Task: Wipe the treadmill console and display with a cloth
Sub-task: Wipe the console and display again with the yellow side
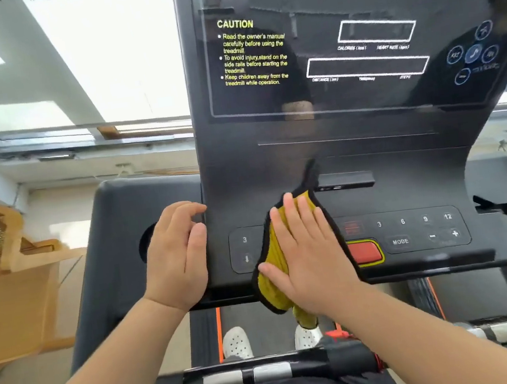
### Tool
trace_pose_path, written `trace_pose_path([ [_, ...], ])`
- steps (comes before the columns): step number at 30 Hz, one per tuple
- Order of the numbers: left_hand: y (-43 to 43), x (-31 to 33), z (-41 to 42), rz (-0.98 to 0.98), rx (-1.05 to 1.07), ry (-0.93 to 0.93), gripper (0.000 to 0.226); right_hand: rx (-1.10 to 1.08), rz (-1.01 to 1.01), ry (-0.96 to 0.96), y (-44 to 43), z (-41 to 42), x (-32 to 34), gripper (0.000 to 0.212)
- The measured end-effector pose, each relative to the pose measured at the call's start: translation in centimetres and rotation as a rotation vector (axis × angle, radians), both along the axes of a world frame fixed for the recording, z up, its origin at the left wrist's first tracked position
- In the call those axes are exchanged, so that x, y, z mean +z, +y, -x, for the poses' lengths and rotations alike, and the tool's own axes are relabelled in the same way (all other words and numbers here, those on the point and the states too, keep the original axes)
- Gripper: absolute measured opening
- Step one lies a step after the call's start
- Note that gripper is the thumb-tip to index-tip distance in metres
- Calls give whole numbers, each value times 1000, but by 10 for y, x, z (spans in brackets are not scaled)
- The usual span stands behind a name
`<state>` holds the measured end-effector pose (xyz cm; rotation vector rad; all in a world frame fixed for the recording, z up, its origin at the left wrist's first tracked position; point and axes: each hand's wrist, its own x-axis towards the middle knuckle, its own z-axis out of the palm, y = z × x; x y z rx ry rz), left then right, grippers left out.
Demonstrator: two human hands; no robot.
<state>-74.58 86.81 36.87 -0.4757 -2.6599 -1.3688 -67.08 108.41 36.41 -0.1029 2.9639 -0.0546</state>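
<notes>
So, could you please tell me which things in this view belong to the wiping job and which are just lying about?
Part of the job:
- yellow cloth, pressed flat under the right hand
- button panel on the console
- display above
- left hand, resting on the console's left edge

Just about:
- wooden chair at left
- handlebar in front

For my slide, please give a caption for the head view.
Right hand presses yellow cloth on console; left hand rests beside.
</notes>
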Motion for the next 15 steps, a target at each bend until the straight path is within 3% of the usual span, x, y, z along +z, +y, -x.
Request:
trace_pose_path([
  [4,-13,6,12,-11,45,-26,42,266,90,-12,-24,40,3,90],
  [8,-18,13,25,-33,59,12,41,443,-30,80,-37,86,10,89],
  [12,-14,25,36,-80,95,33,42,409,-219,247,-46,120,20,91],
  [15,-6,37,47,-142,97,31,41,330,-196,386,-50,145,40,90],
])
